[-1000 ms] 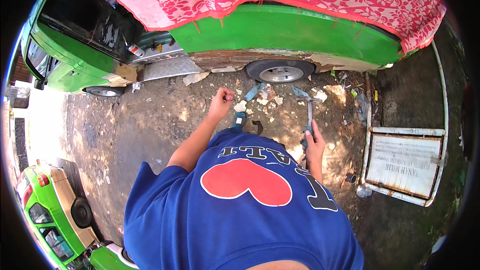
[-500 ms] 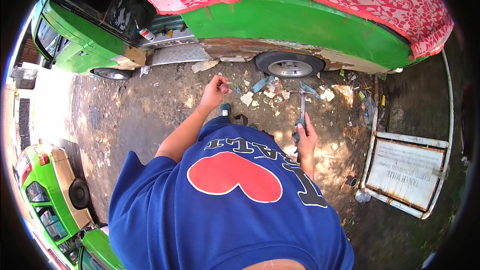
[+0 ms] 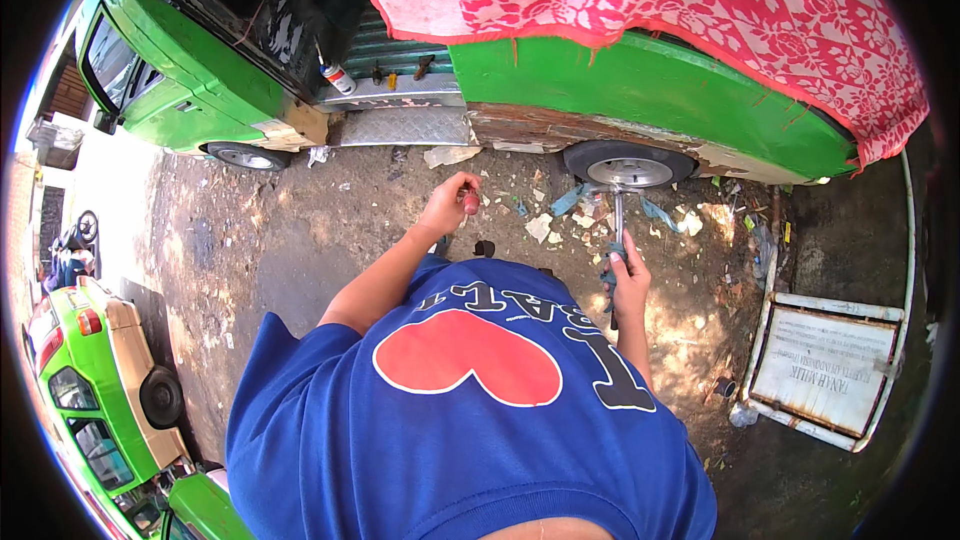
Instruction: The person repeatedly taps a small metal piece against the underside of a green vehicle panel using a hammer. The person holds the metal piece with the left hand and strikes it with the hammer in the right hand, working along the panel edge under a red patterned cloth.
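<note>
Here, right fingers (image 3: 632,255) closed around hammer (image 3: 619,220).

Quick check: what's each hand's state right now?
Left hand: curled closed; cannot tell whether it holds anything.
Right hand: closed, holding a hammer-like tool.

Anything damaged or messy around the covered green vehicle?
Yes. Its lower side panel, left of the rear wheel, is patchy brown, with the green finish missing. Pale flakes and scraps litter the ground nearby, which looks untidy.
</note>
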### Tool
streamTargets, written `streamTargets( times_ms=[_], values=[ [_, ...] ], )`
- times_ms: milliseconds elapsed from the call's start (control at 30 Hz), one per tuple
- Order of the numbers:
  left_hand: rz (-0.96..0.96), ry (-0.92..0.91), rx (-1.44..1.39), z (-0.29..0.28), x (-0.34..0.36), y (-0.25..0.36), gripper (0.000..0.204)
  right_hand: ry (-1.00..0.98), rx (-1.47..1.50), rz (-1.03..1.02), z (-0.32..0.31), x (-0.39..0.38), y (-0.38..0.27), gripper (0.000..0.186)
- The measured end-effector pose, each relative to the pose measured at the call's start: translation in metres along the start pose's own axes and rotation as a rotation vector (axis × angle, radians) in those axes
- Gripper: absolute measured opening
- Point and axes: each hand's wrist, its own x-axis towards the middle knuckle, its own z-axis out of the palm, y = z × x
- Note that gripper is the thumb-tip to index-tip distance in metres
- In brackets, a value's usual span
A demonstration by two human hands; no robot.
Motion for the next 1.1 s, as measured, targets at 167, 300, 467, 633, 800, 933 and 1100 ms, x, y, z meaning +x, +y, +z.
streamTargets(
  times_ms=[167, 300, 467, 633, 800, 933, 1100],
  values=[
    [0.038, -0.172, 0.044, -0.072, 0.018, -0.035, 0.027, 0.152, 0.108, -0.029, 0.099, 0.008, -0.001, 0.052],
    [-0.035, -0.271, 0.0, -0.118, 0.029, -0.056, 0.024, 0.232, 0.157, 0.015, 0.158, -0.005, -0.021, 0.053],
    [0.113, -0.217, -0.063, -0.137, 0.033, -0.092, 0.02, 0.3, 0.126, 0.021, 0.195, -0.031, -0.028, 0.054],
    [0.212, -0.255, -0.037, -0.153, 0.042, -0.11, 0.02, 0.374, 0.149, 0.047, 0.228, -0.051, -0.033, 0.053],
    [0.161, -0.259, -0.103, -0.159, 0.047, -0.108, 0.026, 0.375, 0.198, 0.082, 0.236, -0.051, -0.025, 0.031],
    [0.202, -0.278, -0.099, -0.159, 0.059, -0.1, 0.025, 0.396, 0.15, 0.063, 0.239, -0.053, -0.026, 0.021],
    [0.242, -0.328, -0.127, -0.14, 0.079, -0.099, 0.023, 0.463, 0.174, 0.033, 0.236, -0.065, -0.02, 0.024]
  ],
)
